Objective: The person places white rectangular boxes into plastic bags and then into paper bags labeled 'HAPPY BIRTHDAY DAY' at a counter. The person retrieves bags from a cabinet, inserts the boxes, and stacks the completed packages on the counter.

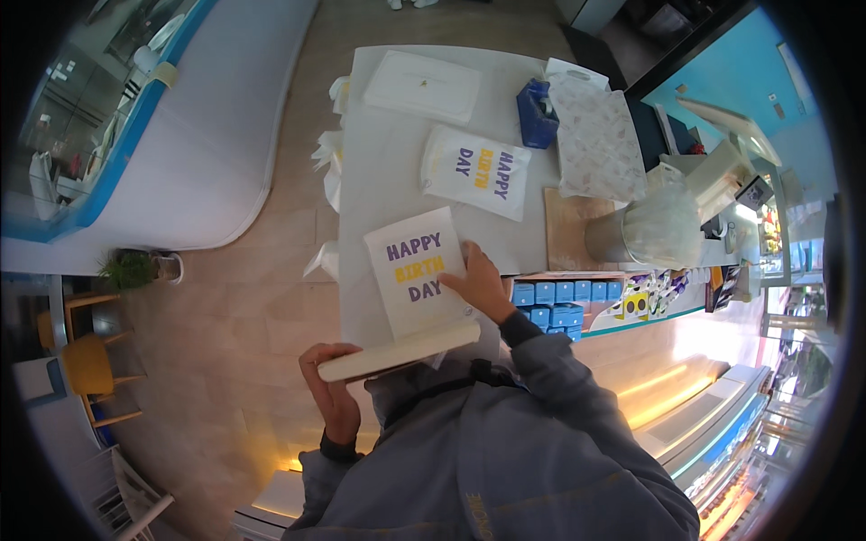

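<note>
A white bag [413, 270] printed with "HAPPY BIRTH DAY" lies at the table's near edge. On its right side rests my right hand [477, 280], thumb and fingers spread over the bag. My left hand [331, 379] grips the left end of a flat, cream-coloured box or slab [399, 351], held on edge against my body just below the bag. What the slab is exactly, I cannot tell. A second bag [473, 172] with the same print lies farther back, apart from the first. Behind it sits a flat white box or packet [423, 88].
A blue tape dispenser [538, 113] stands beside a stack of patterned sheets [599, 135]. At the right, a metal bin [609, 237] with a clear plastic liner stands by a brown board [565, 223]. Blue boxes [565, 314] fill the shelf below. White plastic hangs off the table's left edge.
</note>
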`<state>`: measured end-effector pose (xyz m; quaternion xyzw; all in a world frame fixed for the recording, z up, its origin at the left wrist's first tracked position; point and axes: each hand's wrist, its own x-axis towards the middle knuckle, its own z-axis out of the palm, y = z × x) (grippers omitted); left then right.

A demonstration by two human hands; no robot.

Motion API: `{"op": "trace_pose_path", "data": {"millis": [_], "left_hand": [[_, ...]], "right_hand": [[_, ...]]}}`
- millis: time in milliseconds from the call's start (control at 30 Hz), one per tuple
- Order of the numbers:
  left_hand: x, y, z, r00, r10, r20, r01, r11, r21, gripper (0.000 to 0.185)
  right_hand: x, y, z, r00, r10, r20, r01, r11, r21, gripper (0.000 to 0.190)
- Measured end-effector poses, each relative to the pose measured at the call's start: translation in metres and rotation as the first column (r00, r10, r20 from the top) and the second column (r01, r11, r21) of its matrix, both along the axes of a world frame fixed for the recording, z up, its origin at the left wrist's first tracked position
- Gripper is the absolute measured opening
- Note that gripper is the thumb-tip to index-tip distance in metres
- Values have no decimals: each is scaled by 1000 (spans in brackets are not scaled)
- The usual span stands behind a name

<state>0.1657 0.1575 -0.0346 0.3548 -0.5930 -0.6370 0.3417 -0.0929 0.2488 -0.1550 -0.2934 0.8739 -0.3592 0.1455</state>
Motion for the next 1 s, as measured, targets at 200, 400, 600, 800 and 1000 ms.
{"op": "trace_pose_path", "data": {"millis": [200,400,600,800,1000], "left_hand": [[-25,-4,-12,986,3,-168,-52,955,-293,18],[-25,-14,-10,992,-130,7,113,837,-535,16],[-33,-11,11,949,-193,251,298,810,-506,36],[-34,2,39,926,-297,235,345,916,-203,55],[-32,-3,31,862,-431,265,490,842,-226,50]], "right_hand": [[-13,-3,6,916,191,353,-172,981,-86,33],[-42,42,119,828,-3,560,369,756,-541,35],[-24,72,196,749,253,612,452,479,-752,55],[-2,79,186,654,422,628,455,445,-772,46],[-16,72,178,621,369,691,539,439,-719,45]]}}
